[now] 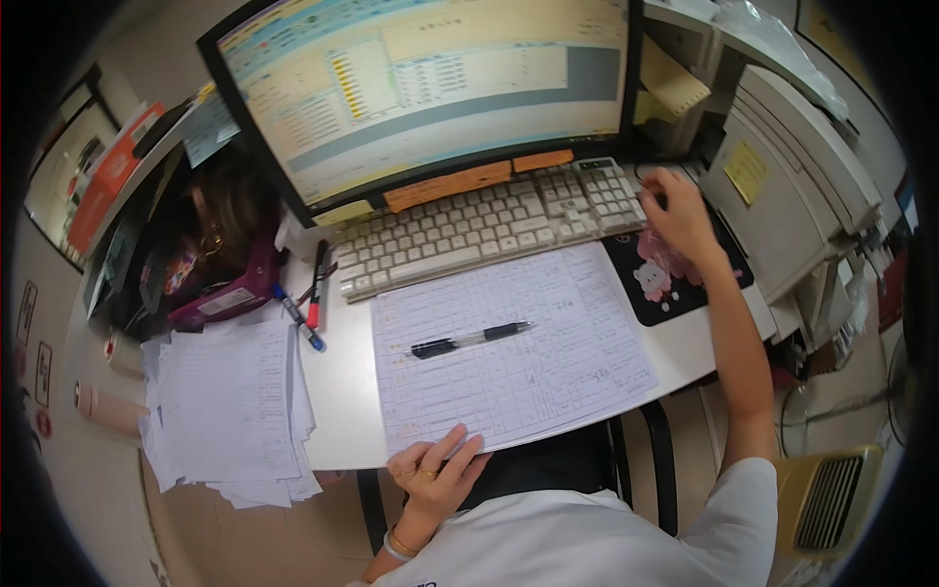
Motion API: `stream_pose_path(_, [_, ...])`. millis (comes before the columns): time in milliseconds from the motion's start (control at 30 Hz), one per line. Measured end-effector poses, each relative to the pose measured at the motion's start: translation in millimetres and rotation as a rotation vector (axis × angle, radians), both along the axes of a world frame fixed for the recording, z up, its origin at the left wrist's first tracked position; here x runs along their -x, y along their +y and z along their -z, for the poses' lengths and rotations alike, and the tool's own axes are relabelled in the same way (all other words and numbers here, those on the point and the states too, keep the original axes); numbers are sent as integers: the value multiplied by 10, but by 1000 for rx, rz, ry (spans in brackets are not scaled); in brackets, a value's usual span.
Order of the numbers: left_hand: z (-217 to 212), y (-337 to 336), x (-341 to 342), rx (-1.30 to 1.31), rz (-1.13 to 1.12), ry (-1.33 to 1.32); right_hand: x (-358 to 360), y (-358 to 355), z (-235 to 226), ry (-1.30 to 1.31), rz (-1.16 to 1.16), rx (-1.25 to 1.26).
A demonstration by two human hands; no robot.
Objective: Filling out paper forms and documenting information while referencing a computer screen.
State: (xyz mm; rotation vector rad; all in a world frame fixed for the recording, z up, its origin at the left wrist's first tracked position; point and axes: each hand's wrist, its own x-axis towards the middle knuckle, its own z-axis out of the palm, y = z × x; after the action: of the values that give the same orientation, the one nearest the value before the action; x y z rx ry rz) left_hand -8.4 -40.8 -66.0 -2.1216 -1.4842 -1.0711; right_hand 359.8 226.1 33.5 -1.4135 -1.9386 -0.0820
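My left hand (437, 472), with rings on its fingers, rests at the table's front edge. Its spread fingers touch the lower edge of a printed form sheet (528, 391) bearing handwriting. Across that sheet lies a black and clear pen (471, 339), apart from both hands. At the back right, my right hand (677, 210) is bent over the right end of a pale keyboard (460, 240), beside its number keys. Those fingers are curved with a gap between them, and nothing shows in them. Whether a fingertip presses a key I cannot tell.
A monitor (440, 98) stands behind the keyboard. Right of the sheet lies a black mouse pad (665, 289), next to a grey printer-like machine (792, 186). Leftward are a stack of papers (220, 401), a red-black marker (317, 284), a blue marker (299, 318) and a pink bottle (108, 408).
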Motion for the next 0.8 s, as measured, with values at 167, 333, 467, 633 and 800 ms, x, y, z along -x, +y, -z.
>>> stream_pose_path(167, [-2,5,14,-16,3,-18,-406,-191,46,-263,196,175])
stream_pose_path(333, [-2,19,11,-35,-9,3,-623,-237,376,-255,219,-47])
stream_pose_path(467, [6,10,12,-32,-9,2,-677,-235,433,-136,228,-22])
stream_pose_path(633, [-4,-2,-2,-27,-12,8,-653,-242,430,-90,221,-43])
stream_pose_path(800, [3,0,-4,-17,-3,-1,-682,-209,442,-89,212,-47])
